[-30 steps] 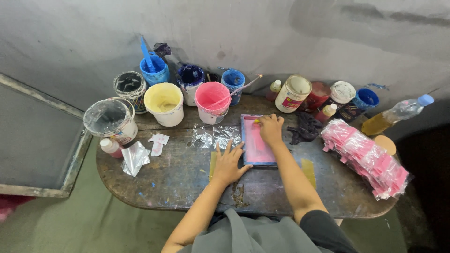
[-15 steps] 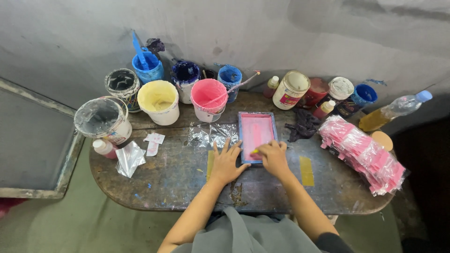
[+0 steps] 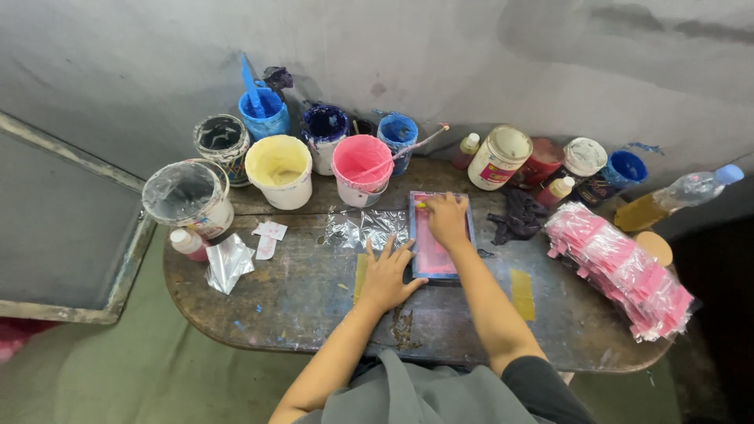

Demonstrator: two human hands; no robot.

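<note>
Under your right hand (image 3: 446,220), curled around a small squeegee at the far end of the pink-inked screen frame (image 3: 440,235), keep pressure even. Beside it, your left hand (image 3: 386,275) lies spread flat, fingers touching the frame's left edge; hold it steady.

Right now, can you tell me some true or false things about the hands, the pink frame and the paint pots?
1. The right hand is on the pink screen frame. True.
2. The left hand holds a brush. False: it lies flat, fingers spread, beside the frame's left edge.
3. The pink paint bucket has a stick in it. True.
4. The yellow bucket lies tipped over. False: it stands upright on the table.
</note>
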